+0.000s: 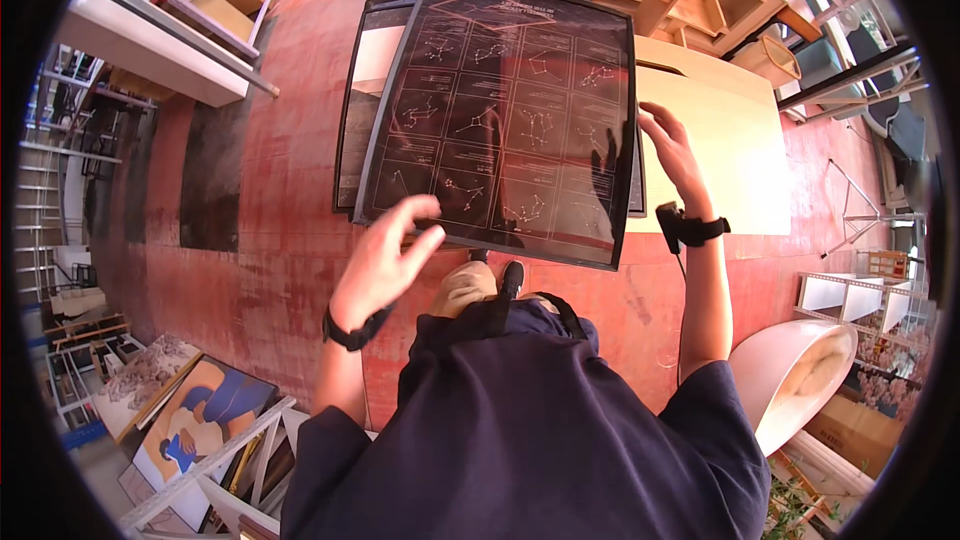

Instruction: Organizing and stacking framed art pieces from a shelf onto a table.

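Note:
A dark glossy framed poster (495, 120) with rows of white constellation drawings lies slightly tilted in front of me, its lettering upside down. Beneath it, another dark-framed picture (348, 155) sticks out at the left and along the back. My left hand (385, 262) hovers at the poster's near left corner, thumb and fingers apart, with nothing between them. Beside the right edge is my right hand (676, 155), its fingers loosely spread and apparently just off the frame. Both hands are reflected faintly in the glass. Each wrist wears a black band.
A pale yellow board (715, 140) lies to the right, with wooden shelving (690, 0) behind it. A white bowl-shaped seat (800, 380) stands at the lower right. Leaning pictures (200, 425) and a metal rack (215, 480) are at the lower left. The floor (290, 270) is worn red.

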Tool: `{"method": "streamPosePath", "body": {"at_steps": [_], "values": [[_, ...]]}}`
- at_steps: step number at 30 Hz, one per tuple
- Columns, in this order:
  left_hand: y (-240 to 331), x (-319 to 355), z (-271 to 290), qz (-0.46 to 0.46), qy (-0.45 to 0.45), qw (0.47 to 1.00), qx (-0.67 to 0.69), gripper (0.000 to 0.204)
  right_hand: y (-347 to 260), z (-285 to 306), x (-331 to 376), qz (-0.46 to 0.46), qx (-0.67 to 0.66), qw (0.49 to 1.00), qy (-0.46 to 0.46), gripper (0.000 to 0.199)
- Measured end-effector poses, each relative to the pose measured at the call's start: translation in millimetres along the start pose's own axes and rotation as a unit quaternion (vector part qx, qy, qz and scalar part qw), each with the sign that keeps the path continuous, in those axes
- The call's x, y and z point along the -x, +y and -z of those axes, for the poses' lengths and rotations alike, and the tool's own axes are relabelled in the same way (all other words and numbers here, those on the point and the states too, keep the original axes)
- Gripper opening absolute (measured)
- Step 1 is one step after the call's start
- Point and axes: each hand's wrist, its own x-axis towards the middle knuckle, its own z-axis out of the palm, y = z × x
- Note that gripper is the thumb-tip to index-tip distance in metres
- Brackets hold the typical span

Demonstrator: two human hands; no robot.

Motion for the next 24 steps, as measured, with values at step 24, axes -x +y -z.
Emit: {"method": "streamPosePath", "body": {"at_steps": [24], "values": [[-67,-96,44,-0.132,-0.044,0.939,-0.313,0.082,50,-46,61,-0.127,0.010,0.985,0.117,0.046]]}}
